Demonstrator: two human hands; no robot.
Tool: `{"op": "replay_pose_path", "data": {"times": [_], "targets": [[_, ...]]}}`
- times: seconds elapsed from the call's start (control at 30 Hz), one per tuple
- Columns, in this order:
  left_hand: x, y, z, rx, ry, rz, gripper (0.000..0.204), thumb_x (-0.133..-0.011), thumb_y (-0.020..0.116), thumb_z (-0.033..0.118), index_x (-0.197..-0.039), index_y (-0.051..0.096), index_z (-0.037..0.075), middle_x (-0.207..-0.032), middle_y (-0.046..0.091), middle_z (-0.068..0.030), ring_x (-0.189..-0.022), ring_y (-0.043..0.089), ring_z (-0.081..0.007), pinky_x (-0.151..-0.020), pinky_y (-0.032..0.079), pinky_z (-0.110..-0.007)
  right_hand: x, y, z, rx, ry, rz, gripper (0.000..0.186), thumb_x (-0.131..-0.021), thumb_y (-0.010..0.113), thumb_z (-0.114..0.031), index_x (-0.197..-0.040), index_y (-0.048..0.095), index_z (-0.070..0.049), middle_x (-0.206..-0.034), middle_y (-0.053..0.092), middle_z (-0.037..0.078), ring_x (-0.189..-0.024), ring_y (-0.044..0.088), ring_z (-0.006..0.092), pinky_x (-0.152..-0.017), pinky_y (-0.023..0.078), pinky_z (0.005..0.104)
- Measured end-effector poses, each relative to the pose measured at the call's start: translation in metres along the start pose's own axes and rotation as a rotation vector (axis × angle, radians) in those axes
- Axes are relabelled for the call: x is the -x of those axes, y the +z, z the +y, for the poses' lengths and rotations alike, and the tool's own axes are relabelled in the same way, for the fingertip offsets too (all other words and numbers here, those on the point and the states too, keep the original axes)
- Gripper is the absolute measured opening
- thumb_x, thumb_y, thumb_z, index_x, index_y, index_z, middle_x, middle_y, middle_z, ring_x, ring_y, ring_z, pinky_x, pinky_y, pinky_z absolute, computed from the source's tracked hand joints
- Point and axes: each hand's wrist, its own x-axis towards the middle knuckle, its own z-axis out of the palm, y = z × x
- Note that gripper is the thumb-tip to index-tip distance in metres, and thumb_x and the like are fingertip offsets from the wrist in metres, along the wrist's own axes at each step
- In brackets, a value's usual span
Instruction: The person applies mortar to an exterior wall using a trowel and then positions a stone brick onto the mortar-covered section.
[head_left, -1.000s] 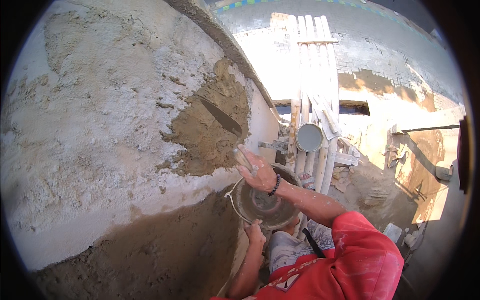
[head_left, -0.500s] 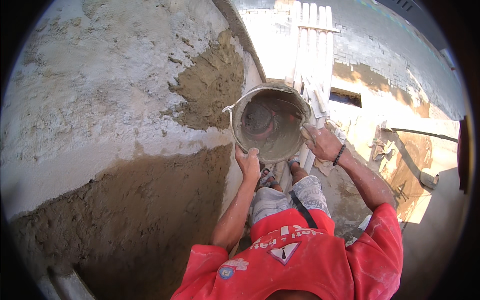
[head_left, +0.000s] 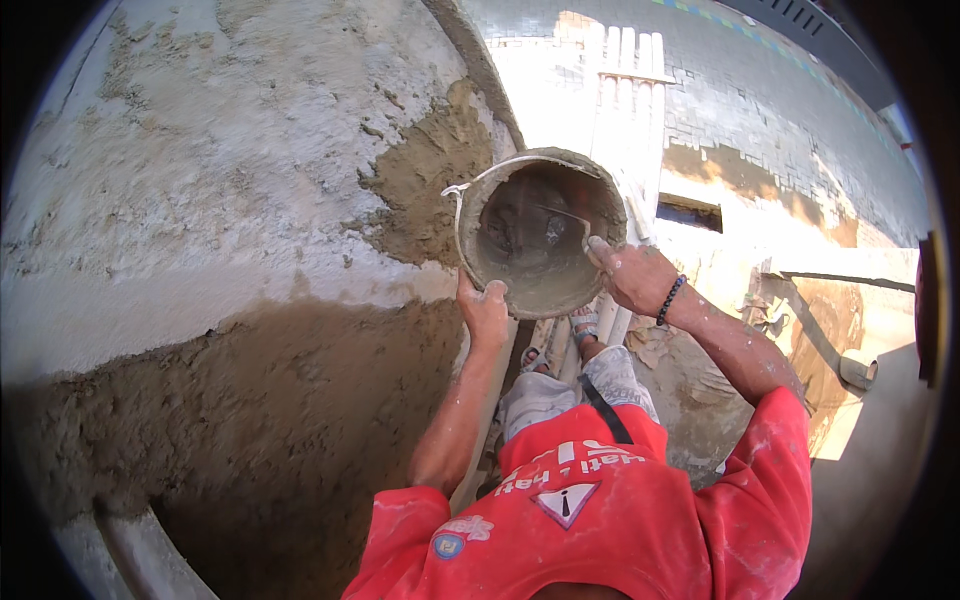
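Note:
My left hand (head_left: 484,314) grips the near-left side of a mortar-caked bucket (head_left: 607,188), thumb up against its rim. The bucket is tilted so its mouth faces me, with wet grey mortar (head_left: 520,262) inside. My right hand (head_left: 637,275) is closed on the handle of a trowel (head_left: 572,215) at the bucket's right rim. The trowel's thin metal shank reaches into the bucket; its blade cannot be made out in the mortar. To the left, a fresh mortar patch (head_left: 435,180) clings to the pale rough wall (head_left: 230,200).
Brown, damp-looking plaster (head_left: 300,400) covers the wall's lower part. Beyond the bucket, white pipes (head_left: 626,90) lie side by side under a crosspiece. A rectangular opening (head_left: 690,212) is right of them. At the far right lies a short pipe piece (head_left: 858,368). My feet (head_left: 535,360) are below the bucket.
My right hand has moved slightly up and left, bringing the trowel's shank over the inside of the bucket. My left hand still holds the bucket, and the view has shifted a little.

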Motion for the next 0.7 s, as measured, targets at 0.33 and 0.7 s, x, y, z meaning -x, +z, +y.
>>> {"op": "replay_pose_path", "data": {"times": [0.33, 0.7], "targets": [[0.001, 0.011, 0.014, -0.060, -0.012, -0.136, 0.053, -0.067, 0.049, -0.005, -0.120, 0.052, -0.003, -0.109, 0.059, -0.0081, -0.096, 0.055, -0.0177, -0.088, 0.042, -0.027, 0.013, 0.083, -0.017, 0.141, -0.126, 0.055, 0.044, -0.086, 0.049, -0.012, -0.128, 0.045, 0.001, -0.088, 0.064, 0.021, -0.080, 0.067, 0.0343, -0.064, 0.055, 0.0445], [0.015, 0.011, 0.012, -0.182, -0.020, -0.088, 0.054, -0.067, 0.049, -0.006, -0.121, 0.051, -0.002, -0.110, 0.059, -0.0078, -0.095, 0.055, -0.0178, -0.088, 0.042, -0.026, 0.015, 0.020, 0.002, 0.223, -0.042, 0.142, 0.034, -0.083, 0.052, -0.012, -0.116, 0.052, -0.001, -0.088, 0.065, 0.020, -0.088, 0.066, 0.0322, -0.065, 0.055, 0.0425]]}}
